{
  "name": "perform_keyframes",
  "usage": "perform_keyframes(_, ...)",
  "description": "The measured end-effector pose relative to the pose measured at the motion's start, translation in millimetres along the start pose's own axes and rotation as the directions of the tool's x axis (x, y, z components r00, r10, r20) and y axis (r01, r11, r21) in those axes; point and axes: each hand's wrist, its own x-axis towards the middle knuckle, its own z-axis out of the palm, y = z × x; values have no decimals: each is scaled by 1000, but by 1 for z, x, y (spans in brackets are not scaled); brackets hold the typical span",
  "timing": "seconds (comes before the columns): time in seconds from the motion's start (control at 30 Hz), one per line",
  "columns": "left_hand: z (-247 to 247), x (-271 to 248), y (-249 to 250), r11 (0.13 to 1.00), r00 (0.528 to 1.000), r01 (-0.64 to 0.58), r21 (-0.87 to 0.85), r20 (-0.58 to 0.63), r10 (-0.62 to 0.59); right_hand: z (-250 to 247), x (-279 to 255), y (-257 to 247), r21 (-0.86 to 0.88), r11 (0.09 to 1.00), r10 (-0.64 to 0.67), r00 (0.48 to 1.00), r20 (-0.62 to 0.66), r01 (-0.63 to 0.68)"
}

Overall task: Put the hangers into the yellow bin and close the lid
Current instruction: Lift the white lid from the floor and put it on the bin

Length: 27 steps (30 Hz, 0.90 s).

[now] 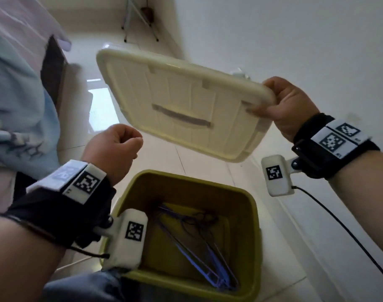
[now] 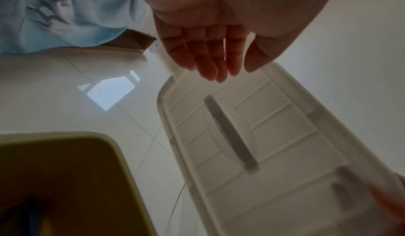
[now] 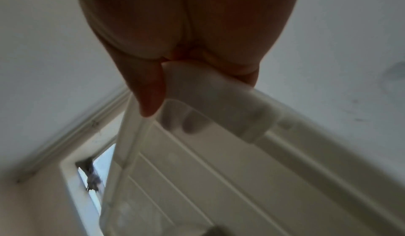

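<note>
The yellow bin stands open on the floor below my hands. Several thin wire hangers, purple and dark, lie inside it. My right hand grips one corner of the cream lid and holds it tilted in the air above and beyond the bin, its ribbed side with a grey slot toward me. In the right wrist view the thumb and fingers pinch the lid's rim. My left hand hovers beside the lid's near-left edge, holding nothing. Its fingers hang loose over the lid, near the bin.
Light blue fabric drapes over furniture on the left. A white wall runs along the right, close to the bin. Thin metal stand legs rise at the far end of the glossy tiled floor. A black cable trails from my right wrist.
</note>
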Motion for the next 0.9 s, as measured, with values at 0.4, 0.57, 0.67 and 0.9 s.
perform_keyframes(0.4, -29, -72, 36, 962, 999, -36, -271, -46, 24, 6, -91, 4, 144, 918, 381, 923, -62, -369)
perform_keyframes(0.57, -29, -76, 28, 960, 999, -23, -278, -44, 11, 23, -109, 40, 124, 849, 520, 854, -16, -514)
perform_keyframes(0.67, -24, -70, 25, 974, 999, -49, -219, -20, 46, 27, -113, 62, 172, 799, 587, 809, -12, -577)
perform_keyframes(0.9, -15, -45, 15, 988, 995, -51, -148, 81, 64, 26, -112, 132, 106, 725, 688, 722, -71, -680)
